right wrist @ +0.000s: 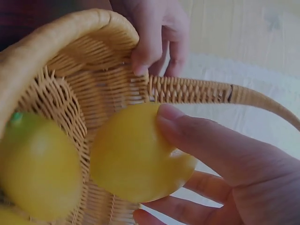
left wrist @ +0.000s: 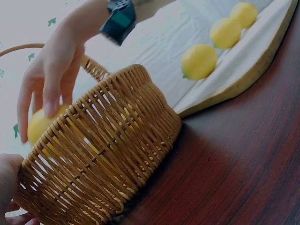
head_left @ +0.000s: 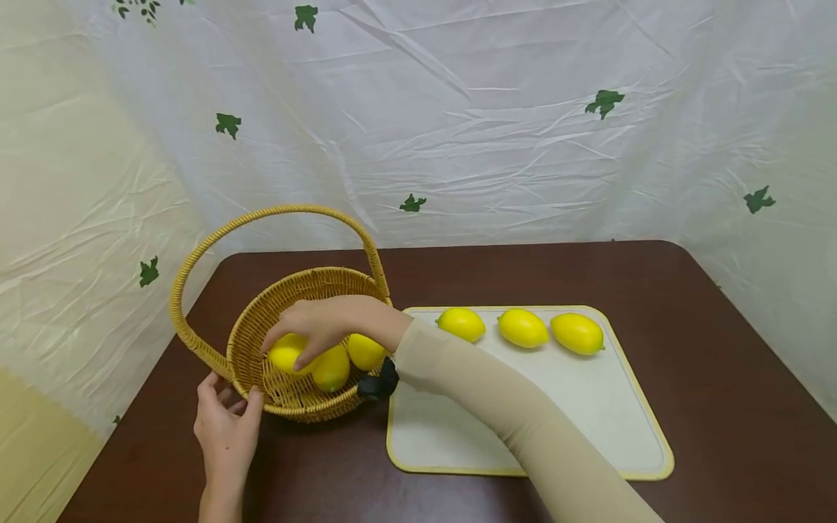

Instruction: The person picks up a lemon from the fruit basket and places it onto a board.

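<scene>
A wicker basket (head_left: pixel 314 410) with a tall hoop handle stands at the left of the table. Inside it the right hand (head_left: pixel 320 323) holds a lemon (head_left: pixel 285 354) between thumb and fingers; the right wrist view shows the thumb on top of that lemon (right wrist: pixel 136 154). Two other lemons (head_left: pixel 330 369) (head_left: pixel 366 351) lie beside it in the basket. At the basket's near left rim, by the handle's foot, the left hand (head_left: pixel 225 428) grips the edge with thumb and fingers.
Right of the basket lies a white tray (head_left: pixel 458 443) with a yellow edge. Three lemons, one of them a lemon (head_left: pixel 523 328) in the middle, sit in a row along its far side. The right forearm crosses over the tray. White cloth (head_left: pixel 490 167) hangs behind the table.
</scene>
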Tool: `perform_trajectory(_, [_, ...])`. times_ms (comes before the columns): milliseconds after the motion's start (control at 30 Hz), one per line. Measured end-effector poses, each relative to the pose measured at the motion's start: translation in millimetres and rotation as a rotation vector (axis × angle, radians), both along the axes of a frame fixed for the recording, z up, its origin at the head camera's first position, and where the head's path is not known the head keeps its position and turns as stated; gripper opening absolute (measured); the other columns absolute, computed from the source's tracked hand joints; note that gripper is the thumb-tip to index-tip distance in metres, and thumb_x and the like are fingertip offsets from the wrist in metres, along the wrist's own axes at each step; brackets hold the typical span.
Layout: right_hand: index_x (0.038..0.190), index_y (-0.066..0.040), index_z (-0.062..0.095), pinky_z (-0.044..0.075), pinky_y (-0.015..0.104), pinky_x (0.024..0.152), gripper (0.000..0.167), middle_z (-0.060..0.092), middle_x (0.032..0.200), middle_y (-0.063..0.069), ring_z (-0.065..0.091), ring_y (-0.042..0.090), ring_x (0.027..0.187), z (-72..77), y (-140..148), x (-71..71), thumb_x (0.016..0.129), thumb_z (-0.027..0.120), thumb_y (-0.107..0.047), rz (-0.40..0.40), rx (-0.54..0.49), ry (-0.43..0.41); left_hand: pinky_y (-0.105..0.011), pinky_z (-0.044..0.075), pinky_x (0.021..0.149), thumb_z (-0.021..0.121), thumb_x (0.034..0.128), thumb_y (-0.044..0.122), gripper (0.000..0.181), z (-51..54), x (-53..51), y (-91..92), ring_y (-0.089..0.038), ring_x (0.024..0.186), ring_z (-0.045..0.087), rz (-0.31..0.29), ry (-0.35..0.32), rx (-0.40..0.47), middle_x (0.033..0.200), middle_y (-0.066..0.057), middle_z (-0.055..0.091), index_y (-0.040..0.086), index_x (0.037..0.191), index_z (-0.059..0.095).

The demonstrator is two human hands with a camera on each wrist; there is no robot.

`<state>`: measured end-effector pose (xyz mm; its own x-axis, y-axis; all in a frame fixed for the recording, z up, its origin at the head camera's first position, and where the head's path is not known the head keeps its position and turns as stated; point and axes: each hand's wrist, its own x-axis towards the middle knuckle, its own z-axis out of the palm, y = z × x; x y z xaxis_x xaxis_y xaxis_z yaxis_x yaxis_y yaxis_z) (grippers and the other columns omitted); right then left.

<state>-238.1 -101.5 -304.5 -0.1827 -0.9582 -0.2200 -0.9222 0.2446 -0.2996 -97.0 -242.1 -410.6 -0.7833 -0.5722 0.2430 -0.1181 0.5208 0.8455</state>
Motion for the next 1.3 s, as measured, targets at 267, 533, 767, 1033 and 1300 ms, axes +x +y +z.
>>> perform_trajectory(267, [0.135, -0.020, 0.047, 0.031, 0.017, 0.096, 0.051, 0.046, 0.132, -0.005, 0.040, 0.009, 0.118, 9.7, 29.6, -0.5, 0.087, 0.063, -0.026, -0.038, -0.079, 0.046, -0.026, 0.052, 0.062, 0.056, 0.0850, 0.016, 0.055, 1.0, -2.1, -3.7, -0.038, 0.090, 0.059, 0.020, -0.029, -0.019, 0.117, -0.025, 0.050, 0.001, 0.134, 0.035])
perform_trajectory(533, [0.135, -0.021, 0.046, 0.034, 0.018, 0.094, 0.051, 0.046, 0.130, 0.000, 0.042, 0.011, 0.115, 18.6, 57.7, 9.0, 0.087, 0.063, -0.025, -0.082, -0.123, 0.069, -0.016, 0.048, 0.059, 0.056, 0.0853, 0.019, 0.057, -0.5, -1.8, -6.4, -0.041, 0.091, 0.058, 0.020, -0.035, -0.012, 0.117, -0.028, 0.050, 0.001, 0.134, 0.035])
perform_trajectory(767, [0.134, -0.021, 0.048, 0.039, 0.018, 0.087, 0.051, 0.048, 0.126, 0.002, 0.046, 0.010, 0.107, 22.5, 93.3, 20.7, 0.086, 0.064, -0.022, -0.124, -0.180, 0.102, 0.002, 0.032, 0.055, 0.056, 0.0846, 0.016, 0.055, 2.7, -0.3, -10.8, -0.040, 0.092, 0.058, 0.013, 0.007, -0.013, 0.119, -0.027, 0.050, 0.000, 0.133, 0.036])
perform_trajectory(1033, [0.129, -0.019, 0.053, 0.043, 0.026, 0.084, 0.048, 0.049, 0.122, 0.005, 0.051, 0.016, 0.101, 15.7, 131.3, 35.0, 0.084, 0.066, -0.018, -0.167, -0.190, 0.175, 0.003, 0.030, 0.055, 0.056, 0.0849, 0.017, 0.054, 4.5, 4.3, -18.1, -0.038, 0.093, 0.057, 0.050, -0.022, -0.011, 0.120, -0.026, 0.050, 0.000, 0.133, 0.036])
perform_trajectory(1300, [0.125, -0.020, 0.055, 0.046, 0.030, 0.082, 0.045, 0.051, 0.120, 0.005, 0.053, 0.018, 0.101, 0.1, 183.2, 47.0, 0.082, 0.068, -0.018, -0.266, -0.210, 0.221, 0.002, 0.031, 0.053, 0.055, 0.0856, 0.019, 0.058, 4.1, 7.8, -21.9, -0.040, 0.096, 0.055, 0.051, -0.055, 0.027, 0.124, -0.028, 0.047, 0.000, 0.135, 0.033])
